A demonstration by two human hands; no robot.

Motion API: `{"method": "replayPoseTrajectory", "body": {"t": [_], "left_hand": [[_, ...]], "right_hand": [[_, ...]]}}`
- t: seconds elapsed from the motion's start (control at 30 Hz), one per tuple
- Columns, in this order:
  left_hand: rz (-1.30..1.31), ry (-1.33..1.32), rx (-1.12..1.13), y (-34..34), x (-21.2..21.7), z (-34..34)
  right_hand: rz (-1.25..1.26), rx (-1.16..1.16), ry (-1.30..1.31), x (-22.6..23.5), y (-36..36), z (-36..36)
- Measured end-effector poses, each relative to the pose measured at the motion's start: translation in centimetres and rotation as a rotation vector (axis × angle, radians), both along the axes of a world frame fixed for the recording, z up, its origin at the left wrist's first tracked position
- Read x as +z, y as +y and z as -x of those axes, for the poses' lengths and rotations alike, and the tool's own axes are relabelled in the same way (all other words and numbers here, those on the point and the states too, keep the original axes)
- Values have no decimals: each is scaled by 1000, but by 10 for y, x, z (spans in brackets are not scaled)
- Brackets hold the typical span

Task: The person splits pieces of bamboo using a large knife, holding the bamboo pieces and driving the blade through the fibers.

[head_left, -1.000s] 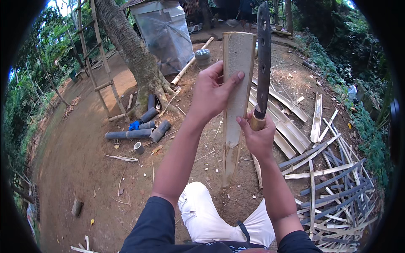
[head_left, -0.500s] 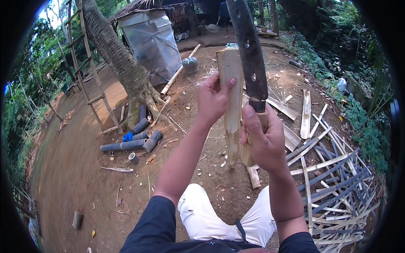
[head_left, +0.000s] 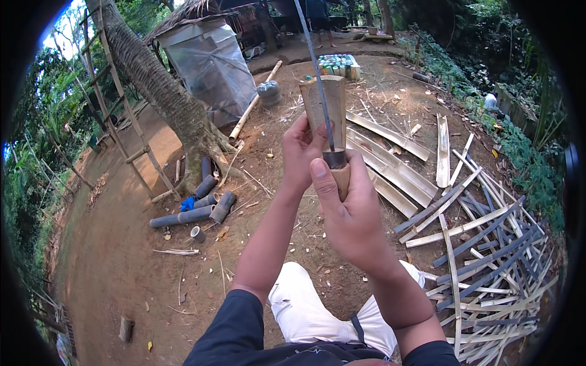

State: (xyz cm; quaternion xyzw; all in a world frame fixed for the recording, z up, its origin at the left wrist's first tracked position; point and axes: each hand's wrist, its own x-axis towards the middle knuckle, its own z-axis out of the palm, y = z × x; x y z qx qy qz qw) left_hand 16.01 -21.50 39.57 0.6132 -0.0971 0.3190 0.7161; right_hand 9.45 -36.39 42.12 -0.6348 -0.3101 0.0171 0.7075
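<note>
My left hand (head_left: 300, 160) grips the edge of a split bamboo piece (head_left: 315, 105) that stands upright in front of me. Its fingers are partly hidden behind the bamboo and the blade. My right hand (head_left: 353, 216) is wrapped round the wooden handle of a machete (head_left: 316, 67), thumb along the handle. The blade points up and away, seen nearly edge-on, and crosses in front of the bamboo piece. Whether the blade touches the bamboo I cannot tell. The bamboo's lower end is hidden behind my right hand.
Split bamboo strips (head_left: 482, 274) lie heaped at the right, with wider halves (head_left: 397, 168) beyond. Dark bamboo sections (head_left: 189, 215) lie by a leaning tree trunk (head_left: 152, 79) with a ladder (head_left: 122, 97). A plastic-covered shelter (head_left: 210, 64) and a person (head_left: 318, 18) are at the back.
My right hand has moved left and turned the machete from its flat side to nearly edge-on, now before the bamboo. My left hand still holds the bamboo. The view has shifted slightly.
</note>
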Motion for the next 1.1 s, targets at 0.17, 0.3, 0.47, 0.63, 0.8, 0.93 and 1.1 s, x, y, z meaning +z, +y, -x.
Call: {"method": "replayPoseTrajectory", "body": {"t": [0.17,0.3,0.47,0.63,0.8,0.93,1.1], "left_hand": [[29,92,73,-3,-2,1],[-31,66,106,-8,5,9],[-12,82,169,-18,15,20],[9,9,124,-11,5,16],[-29,-63,56,-4,1,9],[-67,-49,112,-7,4,14],[-59,-57,113,-7,4,13]], "right_hand": [[-16,-48,-25,-3,9,4],[-58,-4,1,3,9,7],[-36,-27,-32,5,10,11],[-40,-26,-17,3,11,16],[-5,-34,-20,3,8,17],[10,-56,-38,2,9,17],[5,-57,-51,2,9,17]]}}
